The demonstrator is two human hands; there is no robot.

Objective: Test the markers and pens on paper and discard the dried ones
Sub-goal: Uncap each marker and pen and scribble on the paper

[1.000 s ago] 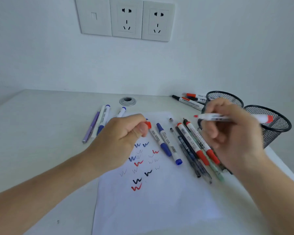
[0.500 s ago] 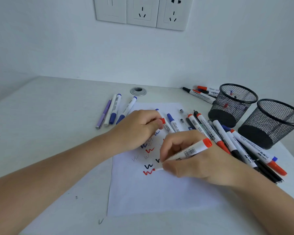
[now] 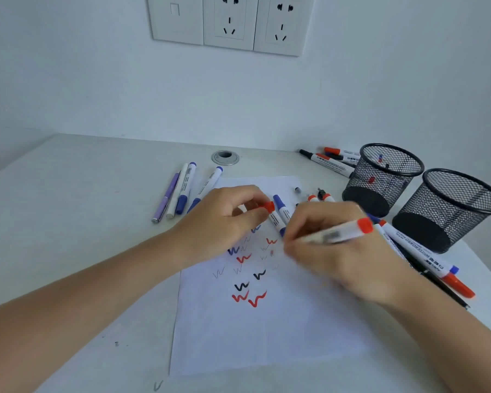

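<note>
Since the earlier frame, the marker (image 3: 335, 235) has travelled from the lower rows of marks to the upper right of the paper (image 3: 267, 336). A fresh red squiggle (image 3: 257, 300) now lies where it was writing.

**Marker.** The right hand (image 3: 338, 251) grips it low on the barrel, fingers curled round it. The red end points up and to the right, and the tip points down towards the paper. The tip is blurred, so contact with the sheet cannot be confirmed.

**Handling.**
- The barrel looks like light, rigid, smooth plastic that needs little force.
- A hold near the tip probably gives the most control. A hold further back would likely let the barrel roll between the fingers.

**Cap.** The left hand (image 3: 221, 225) pinches the red cap (image 3: 269, 207) between thumb and forefinger, just above the marks. The part is small and easy to drop. It probably presses on, so it should be lined up with the tip before pushing.

**Hands.** They are near each other but not touching.

**Paper.** The sheet is thin and may slide. Whether the left hand pins it cannot be told.

**Surroundings.**
- More markers (image 3: 420, 251) lie along the sheet's right edge.
- A second group (image 3: 186, 188) lies at upper left on the desk (image 3: 82, 222).
- Two mesh cups (image 3: 386, 177) stand at right.
</note>
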